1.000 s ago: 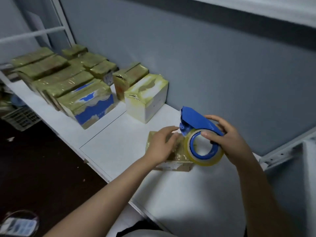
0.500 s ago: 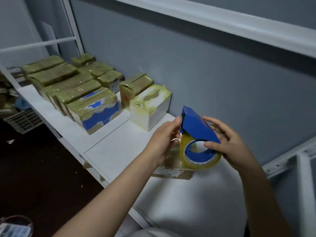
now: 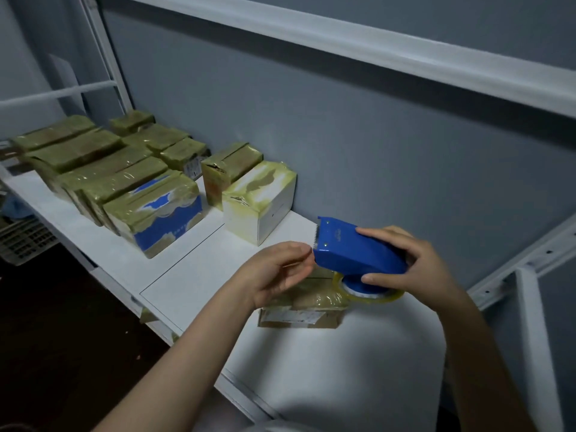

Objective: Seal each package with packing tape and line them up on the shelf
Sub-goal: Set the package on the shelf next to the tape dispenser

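My right hand (image 3: 414, 266) grips a blue tape dispenser (image 3: 355, 251) with a roll of clear tape (image 3: 374, 296) under it, its toothed edge facing left. My left hand (image 3: 277, 269) is at that edge, thumb and forefinger pinched together where the tape end comes off; the tape itself is too clear to make out. Below both hands a small flat package (image 3: 302, 310) wrapped in tape lies on the white shelf (image 3: 193, 275). Several taped packages (image 3: 103, 169) stand in rows at the left, ending with a white box (image 3: 258, 204).
A grey wall (image 3: 374, 145) runs behind the shelf, with a white rail (image 3: 343, 42) of an upper shelf above. White frame posts stand at the far right (image 3: 533, 322) and far left (image 3: 106, 57). A mesh basket (image 3: 21, 238) sits below on the left.
The dispenser has tipped over so its blue top faces up and the roll lies flat beneath. My left hand has come off the package up to the toothed edge.
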